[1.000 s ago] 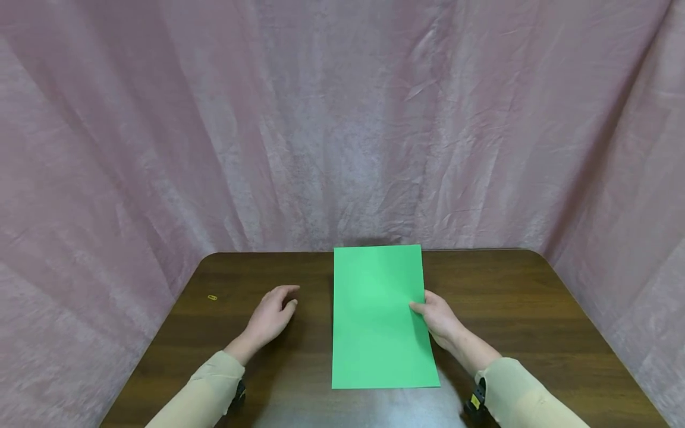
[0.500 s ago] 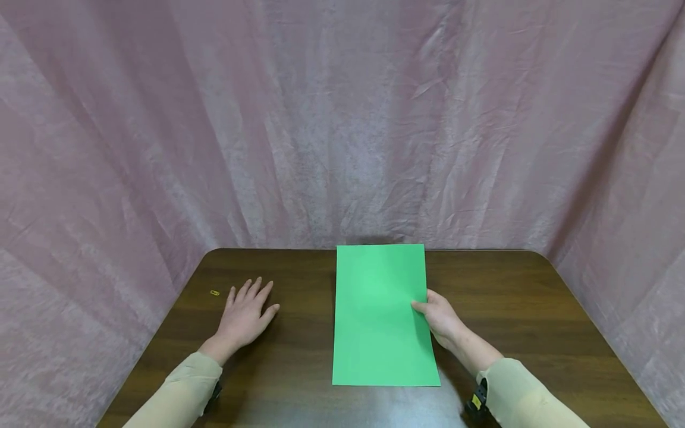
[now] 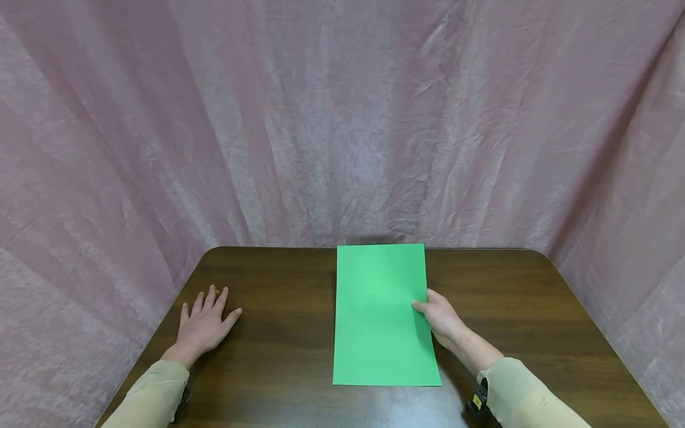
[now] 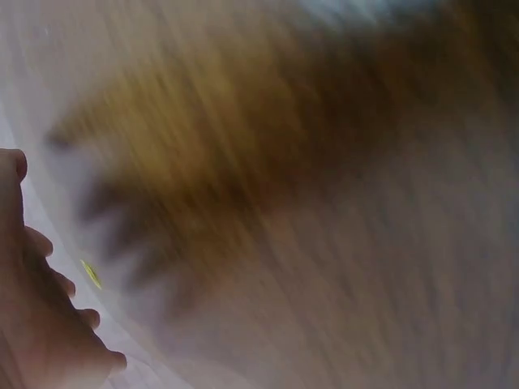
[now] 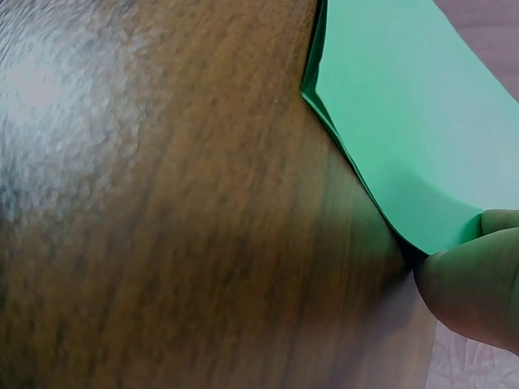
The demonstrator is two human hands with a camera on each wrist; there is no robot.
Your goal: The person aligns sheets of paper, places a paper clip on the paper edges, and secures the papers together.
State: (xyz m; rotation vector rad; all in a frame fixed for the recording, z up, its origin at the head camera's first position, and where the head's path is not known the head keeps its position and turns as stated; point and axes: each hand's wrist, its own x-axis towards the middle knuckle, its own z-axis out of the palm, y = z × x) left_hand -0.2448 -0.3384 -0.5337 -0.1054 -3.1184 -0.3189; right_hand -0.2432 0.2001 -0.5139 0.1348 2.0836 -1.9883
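Note:
Green paper (image 3: 374, 339) lies upright-oriented at the middle of the table in the head view. In the right wrist view, the edge of the green paper (image 5: 397, 121) shows more than one layer. My right hand (image 3: 445, 321) pinches its right edge, thumb on top and the other fingers mostly hidden beneath. At the far left, my left hand (image 3: 205, 328) is spread palm down over the wood, holding nothing. A small yellow paper clip (image 3: 217, 292) peeks out by its fingertips, partly covered. The left wrist view has the paper clip (image 4: 91, 274) just apart from the fingers (image 4: 61, 284).
The dark wooden table (image 3: 289, 345) has rounded far corners. A pink velvet curtain (image 3: 342, 131) hangs behind it and along both sides. Bands with dark devices sit at both wrists, the right one (image 3: 476, 401) with a yellow mark.
My left hand has swung left across the table, its fingers spreading, until it partly covers the paper clip. The right hand keeps its pinch, and the green paper stays almost in place.

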